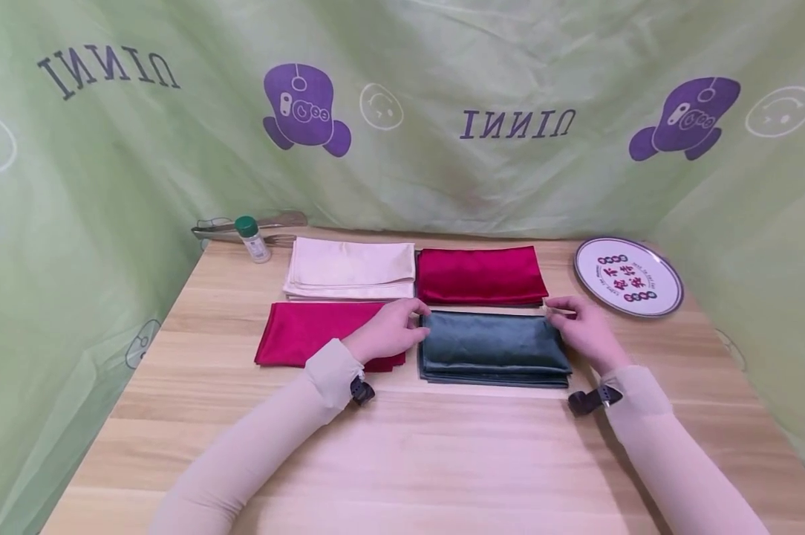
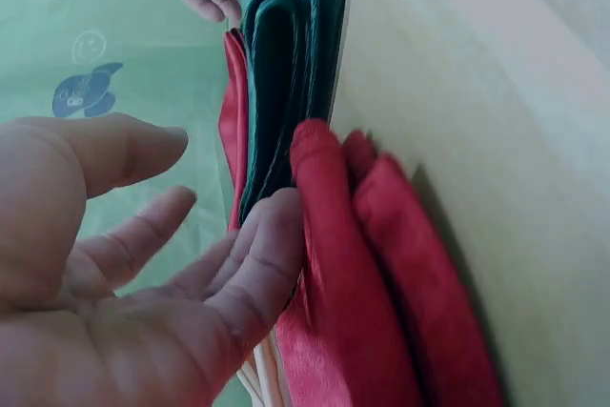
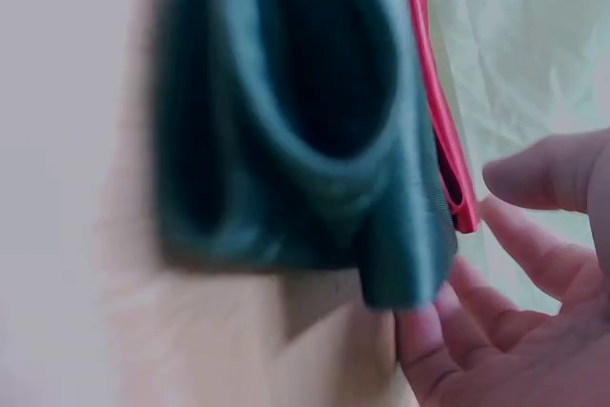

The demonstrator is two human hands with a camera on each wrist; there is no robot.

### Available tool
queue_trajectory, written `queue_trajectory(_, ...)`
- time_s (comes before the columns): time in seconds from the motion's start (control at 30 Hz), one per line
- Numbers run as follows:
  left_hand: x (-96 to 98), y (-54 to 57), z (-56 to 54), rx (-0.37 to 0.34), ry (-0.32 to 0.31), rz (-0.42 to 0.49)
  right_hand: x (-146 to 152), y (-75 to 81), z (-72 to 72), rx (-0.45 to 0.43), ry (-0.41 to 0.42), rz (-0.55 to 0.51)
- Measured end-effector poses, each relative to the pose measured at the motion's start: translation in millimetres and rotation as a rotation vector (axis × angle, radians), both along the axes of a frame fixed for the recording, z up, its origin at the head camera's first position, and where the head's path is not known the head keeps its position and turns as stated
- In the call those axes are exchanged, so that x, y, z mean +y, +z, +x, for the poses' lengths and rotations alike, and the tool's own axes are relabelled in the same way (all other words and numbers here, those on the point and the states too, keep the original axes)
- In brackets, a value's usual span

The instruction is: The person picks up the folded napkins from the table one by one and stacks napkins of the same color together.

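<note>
A folded dark green satin cloth (image 1: pixel 496 345) lies at the front right of a two-by-two group of folded cloths. At its left end is my left hand (image 1: pixel 392 327), fingers loosely bent, reaching over the front red cloth (image 1: pixel 315 331). In the left wrist view a gap shows between thumb and fingers, and the fingertips (image 2: pixel 281 207) lie right at the folds. My right hand (image 1: pixel 586 331) is at the green cloth's far right corner. The right wrist view shows its thumb apart from the fingers, which lie beside the green folds (image 3: pixel 410 235). Neither hand grips any cloth.
Behind are a folded pale pink cloth (image 1: pixel 352 264) and another red cloth (image 1: pixel 479 275). A green-capped shaker (image 1: pixel 252 239) and metal utensils (image 1: pixel 282 220) stand at the back left. A printed plate (image 1: pixel 666 301) lies at the right. A green curtain (image 1: pixel 409 186) borders the wooden table (image 1: pixel 402 461).
</note>
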State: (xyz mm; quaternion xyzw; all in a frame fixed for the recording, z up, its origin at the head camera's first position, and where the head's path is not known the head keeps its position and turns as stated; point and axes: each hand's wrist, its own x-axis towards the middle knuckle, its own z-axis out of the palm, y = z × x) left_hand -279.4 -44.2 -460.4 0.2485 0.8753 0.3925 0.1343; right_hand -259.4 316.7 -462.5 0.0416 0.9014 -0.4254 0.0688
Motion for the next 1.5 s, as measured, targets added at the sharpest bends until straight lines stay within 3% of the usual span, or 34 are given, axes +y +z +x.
queue_trajectory(0.13, 2.5, -2.7, -0.6, 0.023, 0.026, -0.040, -1, 1.4, 10.5, -0.006, 0.064, 0.016)
queue_trajectory(0.47, 14.5, -2.9, 8.4, -0.036, 0.076, -0.136, 6, 1.5, 34.3, -0.006, 0.118, 0.124)
queue_trajectory(0.7, 19.7, -3.6, 8.3, -0.050, 0.093, -0.153, 4, 1.8, 38.9, -0.022, 0.160, 0.155)
queue_trajectory(0.83, 23.6, 0.1, 2.0, 0.008, 0.141, -0.165, 1, 4.8, 28.4, -0.038, 0.118, 0.077)
queue_trajectory(0.97, 35.8, 2.5, -14.1, 0.174, 0.195, -0.187, -5, 6.4, 2.8, -0.046, 0.021, -0.044)
queue_trajectory(1.07, 48.4, 1.8, -28.1, 0.315, 0.182, -0.283, -11, 5.8, -20.0, -0.055, -0.058, -0.073)
queue_trajectory(1.2, 62.5, 0.3, -38.2, 0.437, 0.136, -0.477, -14, 2.6, -40.5, -0.063, -0.114, 0.019)
queue_trajectory(1.33, 67.2, 0.4, -44.9, 0.466, 0.111, -0.583, -14, 1.9, -48.7, -0.044, -0.120, 0.106)
queue_trajectory(1.5, 67.4, 1.7, -53.7, 0.448, 0.095, -0.628, -16, 3.4, -51.7, -0.021, -0.145, 0.078)
